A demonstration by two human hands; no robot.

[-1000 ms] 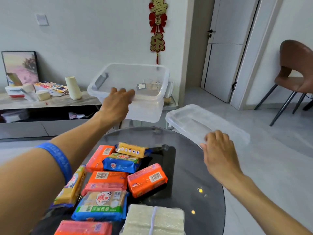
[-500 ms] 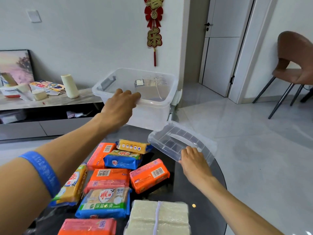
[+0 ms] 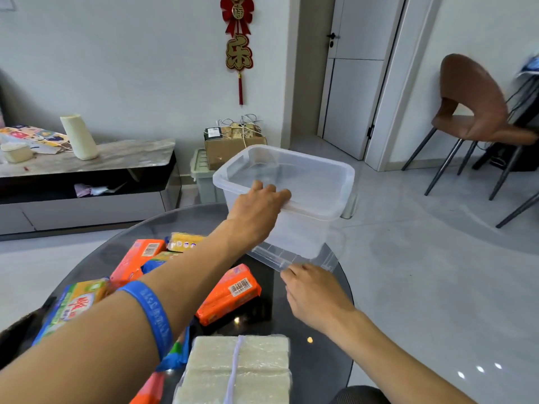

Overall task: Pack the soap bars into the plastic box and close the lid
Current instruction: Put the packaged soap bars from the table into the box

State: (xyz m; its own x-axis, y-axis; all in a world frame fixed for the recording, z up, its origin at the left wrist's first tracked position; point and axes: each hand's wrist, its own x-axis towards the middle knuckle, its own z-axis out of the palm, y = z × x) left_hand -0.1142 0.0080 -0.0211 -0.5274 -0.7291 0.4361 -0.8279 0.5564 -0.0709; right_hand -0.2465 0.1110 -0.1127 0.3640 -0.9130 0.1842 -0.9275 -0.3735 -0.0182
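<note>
A clear plastic box (image 3: pixel 326 182) hangs over the far right of the round dark glass table (image 3: pixel 318 357), and my left hand (image 3: pixel 256 209) grips its near rim. Under the box lies the clear lid (image 3: pixel 280 256) on the table; my right hand (image 3: pixel 313 293) holds its near edge. Several wrapped soap bars lie on the table: an orange one (image 3: pixel 230 293) in the middle, another orange one (image 3: pixel 137 256) behind my arm, a yellow one (image 3: pixel 183 241), a green-yellow pack (image 3: pixel 73 307) at left. A bundle of pale bars (image 3: pixel 236 368) sits nearest me. The box is empty.
A low marble-topped cabinet (image 3: pixel 87 161) stands at the left wall with a white cone (image 3: pixel 79 137) on it. A cardboard box (image 3: pixel 230 144) rests on a green crate behind the table. A brown chair (image 3: pixel 472 112) stands at right on the tiled floor.
My left hand has brought the box down and to the right. My right hand has pulled the lid in from the right, and it now lies on the table beneath the box.
</note>
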